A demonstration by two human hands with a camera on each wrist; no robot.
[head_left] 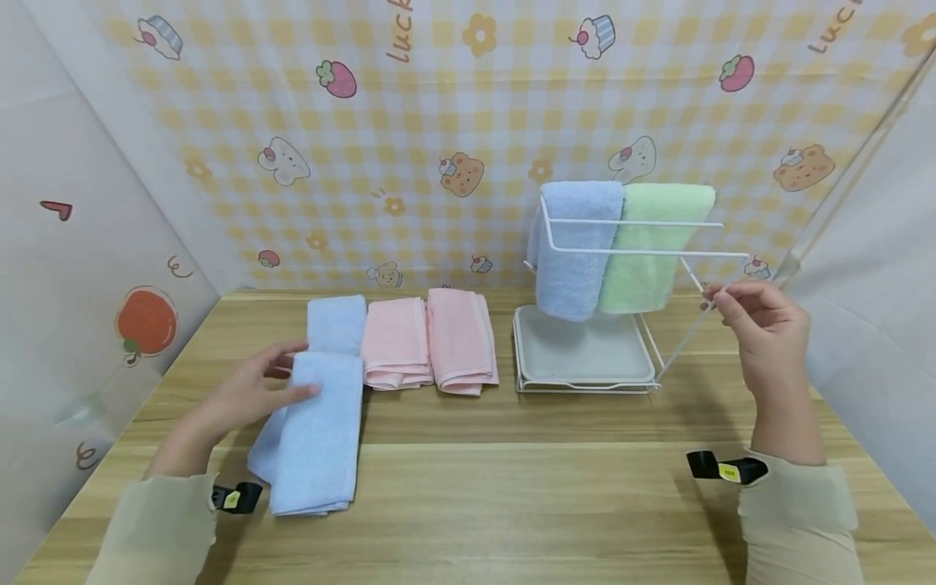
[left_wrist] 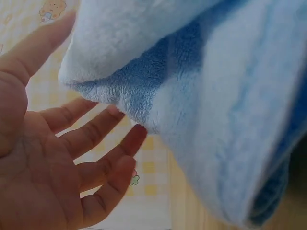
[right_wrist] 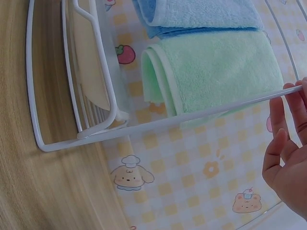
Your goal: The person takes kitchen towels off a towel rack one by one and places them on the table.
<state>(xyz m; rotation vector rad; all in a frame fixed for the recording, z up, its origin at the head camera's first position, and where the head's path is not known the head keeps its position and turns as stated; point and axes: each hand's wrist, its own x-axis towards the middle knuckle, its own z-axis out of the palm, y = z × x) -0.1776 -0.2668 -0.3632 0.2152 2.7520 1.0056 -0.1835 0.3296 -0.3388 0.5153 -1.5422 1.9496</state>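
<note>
My left hand (head_left: 252, 394) is at the left edge of a folded light blue towel (head_left: 322, 439), its thumb against the towel's face. In the left wrist view its fingers (left_wrist: 93, 132) are spread, with the fingertips right at the towel's edge. Behind this towel lies more folded light blue cloth (head_left: 336, 321), partly covered. On the right, my right hand (head_left: 768, 325) pinches the slanted side bar of a white wire rack (head_left: 643, 253). A blue towel (head_left: 578, 244) and a green towel (head_left: 651, 252) hang over the rack, side by side.
Two folded pink towels (head_left: 397, 337) (head_left: 459, 337) lie in the middle, by the back wall. A pale tray (head_left: 585, 349) sits in the rack's base. The wooden table (head_left: 512, 504) ends at a checkered cloth backdrop (head_left: 409, 162).
</note>
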